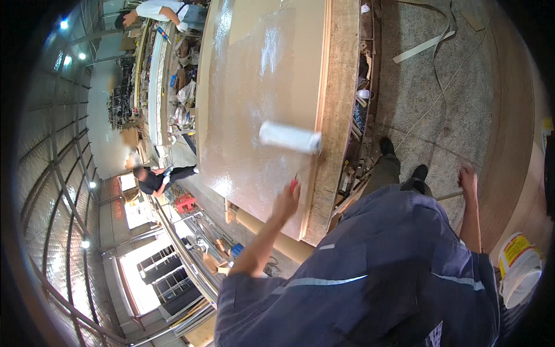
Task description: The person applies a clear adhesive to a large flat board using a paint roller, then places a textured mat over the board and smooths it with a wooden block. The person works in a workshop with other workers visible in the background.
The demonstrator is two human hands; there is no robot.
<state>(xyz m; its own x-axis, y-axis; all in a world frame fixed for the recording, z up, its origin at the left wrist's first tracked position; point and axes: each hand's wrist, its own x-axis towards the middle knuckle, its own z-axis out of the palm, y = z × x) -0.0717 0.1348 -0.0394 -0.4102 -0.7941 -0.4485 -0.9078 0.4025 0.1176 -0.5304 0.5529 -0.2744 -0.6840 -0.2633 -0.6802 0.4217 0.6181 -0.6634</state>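
Note:
My left hand (287, 201) is closed around the red handle of a paint roller. The roller's white sleeve (289, 137) lies on a broad tan panel (243, 104), close to its right edge. Wet, shiny streaks cover much of the panel, and a duller patch shows toward its far end. A wooden strip (324, 81) runs along that right edge. Out to the right, away from the panel, my right hand (469, 177) hangs over the floor with its fingers curled and nothing visible in them.
A white bucket with a yellow-and-red label (517, 260) stands at the lower right. Cluttered shelving (355, 121) sits under the workbench edge. A pale strip (425, 47) and dark straps lie on the floor. Two other people (156, 180) are at the left, beyond the panel.

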